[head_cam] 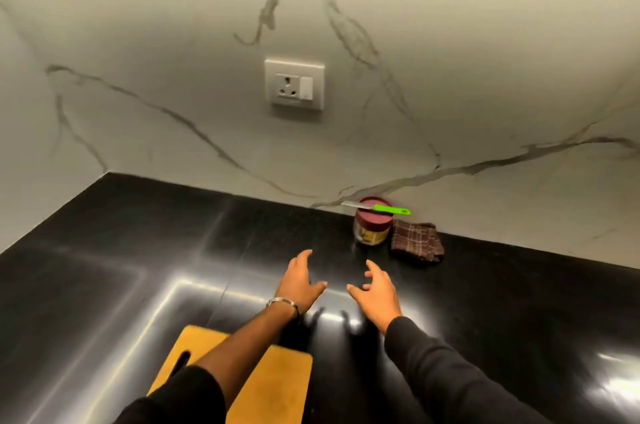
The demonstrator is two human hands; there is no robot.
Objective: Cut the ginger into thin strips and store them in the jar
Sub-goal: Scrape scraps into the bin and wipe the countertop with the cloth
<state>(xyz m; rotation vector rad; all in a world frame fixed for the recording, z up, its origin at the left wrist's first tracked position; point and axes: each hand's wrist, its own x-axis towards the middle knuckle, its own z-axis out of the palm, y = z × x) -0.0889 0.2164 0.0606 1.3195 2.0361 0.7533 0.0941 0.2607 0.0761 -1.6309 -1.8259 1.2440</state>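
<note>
A small clear jar (372, 233) with a dark red lid stands at the back of the black counter against the marble wall. A knife (379, 208) with a green handle lies across its lid. Both my hands are stretched forward above the counter, short of the jar. My left hand (300, 281) has its fingers spread and holds nothing; a metal bracelet sits on that wrist. My right hand (376, 292) is likewise spread with nothing in it. A yellow cutting board (277, 385) lies near the front edge, partly under my left forearm. No ginger is visible.
A folded brown checked cloth (417, 242) lies just right of the jar. A white wall socket (294, 84) sits on the marble backsplash. The glossy black counter (173, 250) turns a corner at the left.
</note>
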